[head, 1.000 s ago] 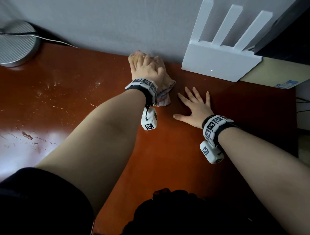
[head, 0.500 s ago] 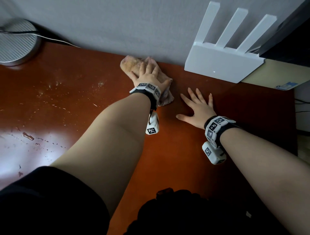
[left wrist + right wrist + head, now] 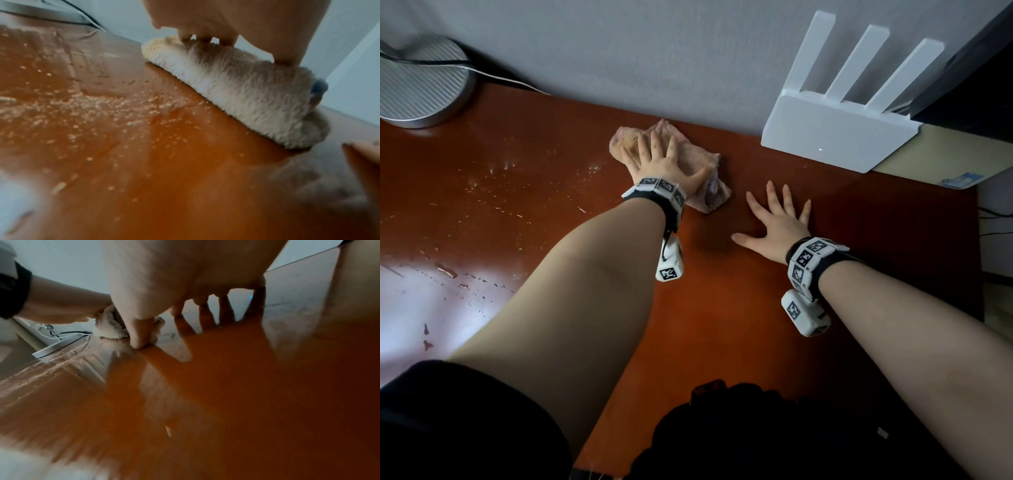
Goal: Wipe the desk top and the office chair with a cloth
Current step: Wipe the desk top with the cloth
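Note:
A fluffy beige cloth [image 3: 697,156] [image 3: 242,91] [image 3: 109,328] lies bunched on the red-brown desk top [image 3: 722,308] close to the back wall. My left hand [image 3: 659,161] [image 3: 216,24] presses flat on the cloth with straight, spread fingers. To its right, apart from the cloth, my right hand [image 3: 774,219] [image 3: 185,280] rests palm down on the bare desk, fingers spread. Pale specks and smears [image 3: 493,192] [image 3: 86,104] cover the desk left of the cloth. The office chair is not in view.
A white router [image 3: 839,130] with three antennas stands at the back right, beside a tan box [image 3: 935,154]. A round ribbed silver base [image 3: 417,92] with a cable sits at the back left. The desk's right edge [image 3: 977,257] lies past my right hand.
My left hand has slid the cloth from the wall a little leftwards and towards me. My right hand has stayed in place on the desk.

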Demonstrator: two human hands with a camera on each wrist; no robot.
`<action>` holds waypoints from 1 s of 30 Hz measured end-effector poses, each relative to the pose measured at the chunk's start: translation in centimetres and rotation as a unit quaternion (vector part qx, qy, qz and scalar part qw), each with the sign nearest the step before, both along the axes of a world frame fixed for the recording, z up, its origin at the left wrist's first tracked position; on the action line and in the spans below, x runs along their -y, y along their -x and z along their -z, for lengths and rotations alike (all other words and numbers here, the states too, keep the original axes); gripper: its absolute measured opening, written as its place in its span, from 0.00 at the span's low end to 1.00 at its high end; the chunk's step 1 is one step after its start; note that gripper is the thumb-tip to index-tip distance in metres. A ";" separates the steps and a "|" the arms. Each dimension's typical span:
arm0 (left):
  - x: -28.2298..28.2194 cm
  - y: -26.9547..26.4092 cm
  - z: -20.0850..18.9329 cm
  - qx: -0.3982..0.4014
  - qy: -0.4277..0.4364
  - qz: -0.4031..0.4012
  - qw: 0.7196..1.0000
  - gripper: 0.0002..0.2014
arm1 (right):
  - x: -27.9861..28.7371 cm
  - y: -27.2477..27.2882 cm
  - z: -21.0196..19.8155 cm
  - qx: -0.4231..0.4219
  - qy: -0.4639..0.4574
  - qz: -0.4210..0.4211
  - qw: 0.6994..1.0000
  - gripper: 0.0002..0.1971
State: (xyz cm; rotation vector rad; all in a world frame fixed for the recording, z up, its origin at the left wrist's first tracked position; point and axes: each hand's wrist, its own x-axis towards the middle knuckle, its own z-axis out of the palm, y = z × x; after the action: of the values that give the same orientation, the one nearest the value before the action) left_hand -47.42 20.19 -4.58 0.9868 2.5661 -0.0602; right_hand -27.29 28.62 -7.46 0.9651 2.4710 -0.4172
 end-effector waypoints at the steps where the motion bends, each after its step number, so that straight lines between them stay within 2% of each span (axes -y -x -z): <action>1: -0.1 0.1 -0.2 0.005 0.007 0.001 1.000 0.49 | 0.1 0.1 -0.1 0.006 -0.001 0.001 1.000 0.44; 8: 0.3 -0.1 -0.9 0.040 0.006 -0.012 0.999 0.47 | 1.1 0.2 -0.4 0.014 0.001 0.020 1.000 0.42; 17: 2.9 -2.6 -1.0 0.027 0.032 -0.040 0.998 0.48 | 3.1 -0.8 -0.6 0.016 0.004 0.021 1.000 0.40; 30: 10.0 -8.5 -1.3 0.021 0.057 -0.064 0.996 0.47 | 8.3 -5.1 -1.0 0.037 0.008 -0.043 0.998 0.35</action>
State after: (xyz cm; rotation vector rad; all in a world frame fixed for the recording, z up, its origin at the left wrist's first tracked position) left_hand -38.88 10.20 -3.28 0.7727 2.5491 -0.1481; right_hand -22.17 20.35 -6.50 0.8483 2.4282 -0.3663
